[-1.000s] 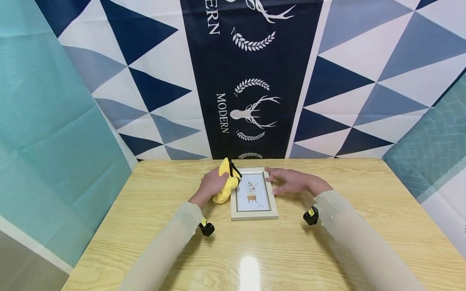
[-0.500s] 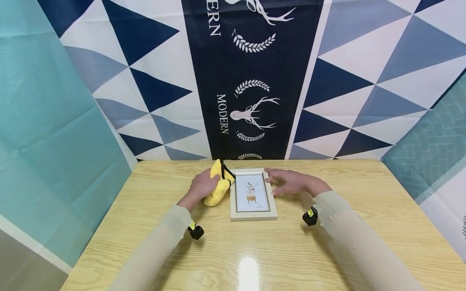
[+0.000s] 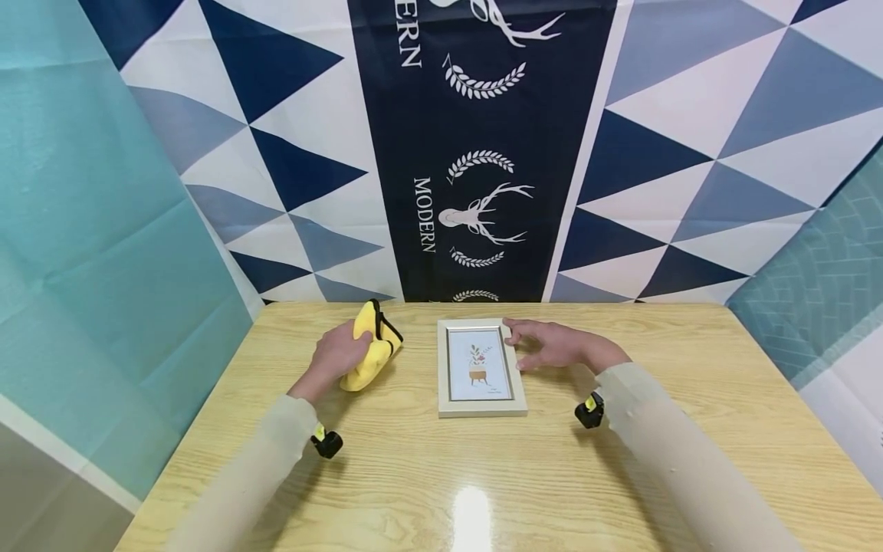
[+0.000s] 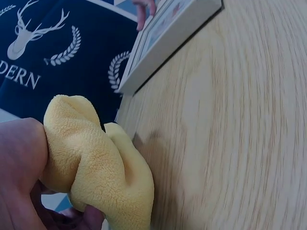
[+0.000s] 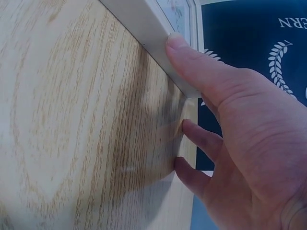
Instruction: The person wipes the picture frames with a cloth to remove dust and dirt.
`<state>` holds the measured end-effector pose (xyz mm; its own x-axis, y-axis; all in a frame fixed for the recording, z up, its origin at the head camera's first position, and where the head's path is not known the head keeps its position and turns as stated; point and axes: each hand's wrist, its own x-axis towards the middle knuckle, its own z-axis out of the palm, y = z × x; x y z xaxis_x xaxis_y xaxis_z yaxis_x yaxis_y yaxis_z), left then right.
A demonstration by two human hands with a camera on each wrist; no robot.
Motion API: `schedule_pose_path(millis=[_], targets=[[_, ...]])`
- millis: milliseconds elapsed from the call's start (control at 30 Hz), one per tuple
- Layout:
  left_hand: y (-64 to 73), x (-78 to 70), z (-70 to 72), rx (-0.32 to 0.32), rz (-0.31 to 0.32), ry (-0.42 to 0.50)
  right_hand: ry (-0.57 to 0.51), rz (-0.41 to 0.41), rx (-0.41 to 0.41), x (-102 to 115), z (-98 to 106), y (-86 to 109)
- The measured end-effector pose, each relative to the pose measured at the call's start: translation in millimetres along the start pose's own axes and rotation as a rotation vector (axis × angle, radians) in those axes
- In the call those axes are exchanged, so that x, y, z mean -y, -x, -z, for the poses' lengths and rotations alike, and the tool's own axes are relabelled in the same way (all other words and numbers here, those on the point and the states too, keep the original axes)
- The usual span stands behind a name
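Note:
A bunched yellow cloth (image 3: 372,356) with black edging is gripped in my left hand (image 3: 339,354), left of the picture frame. In the left wrist view the fluffy cloth (image 4: 100,163) bulges out between thumb and fingers, close over the table. The pale picture frame (image 3: 483,409) lies flat, showing a potted-plant print. At its right side, my right hand (image 3: 555,345) has its index finger near the far right corner. The right wrist view shows the thumb (image 5: 187,55) touching the frame's side (image 5: 153,33), with other fingertips down by the tabletop.
The wooden table (image 3: 386,475) ends at a patterned wall cloth (image 3: 483,115) with deer heads and triangles. Teal hangings (image 3: 124,253) border the left side, and a teal brick-pattern hanging (image 3: 821,276) the right. Each wrist carries a small black camera (image 3: 326,442).
My left hand has moved left with the yellow cloth, off the frame's left edge, so a gap now shows between them. The right hand and the picture frame have stayed in place.

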<state>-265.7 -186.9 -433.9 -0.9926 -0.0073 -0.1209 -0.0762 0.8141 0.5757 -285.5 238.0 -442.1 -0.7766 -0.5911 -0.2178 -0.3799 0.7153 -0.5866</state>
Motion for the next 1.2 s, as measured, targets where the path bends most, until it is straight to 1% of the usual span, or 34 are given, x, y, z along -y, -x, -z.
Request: schedule_pose_path(millis=[133, 300, 500, 633, 700, 800, 900, 933, 967, 1133, 1167, 1200], targets=[[5.1, 5.4, 5.9, -0.012, 0.002, -0.036, -0.001, -0.002, -0.001, -1, 0, 0.2], [6.6, 10.7, 4.5, -0.029, -0.035, -0.108, -0.004, -0.002, -0.003, -2, -1, 0.6], [17.4, 7.4, 1.9, -0.070, -0.055, -0.273, -0.012, 0.017, -0.012, -6, -3, 0.6], [22.8, 3.7, -4.3, -0.093, -0.084, -0.402, -0.029, 0.011, -0.016, -7, -4, 0.9], [24.8, 2.3, -9.6, -0.089, -0.096, -0.461, -0.032, 0.014, -0.017, -7, -3, 1.4], [26.2, 0.7, -18.0, -0.056, -0.101, -0.517, -0.039, 0.016, -0.018, -6, -2, 2.2], [26.0, -0.3, -22.5, -0.025, -0.090, -0.541, -0.035, 0.022, -0.020, -6, -2, 2.7], [23.2, 3.1, -26.3, -0.032, -0.096, -0.548, -0.033, 0.023, -0.023, -6, -3, 3.2], [22.8, 3.1, -27.1, -0.028, -0.095, -0.551, -0.027, 0.030, -0.025, -7, -3, 3.6], [22.7, 4.7, -29.3, -0.022, -0.077, -0.545, -0.023, 0.051, -0.035, -9, -5, 3.7], [25.7, 1.3, -26.8, -0.012, -0.066, -0.537, -0.023, 0.055, -0.039, -9, -6, 3.8], [26.2, 1.7, -26.6, -0.017, -0.066, -0.531, -0.026, 0.058, -0.046, -10, -6, 4.0]])
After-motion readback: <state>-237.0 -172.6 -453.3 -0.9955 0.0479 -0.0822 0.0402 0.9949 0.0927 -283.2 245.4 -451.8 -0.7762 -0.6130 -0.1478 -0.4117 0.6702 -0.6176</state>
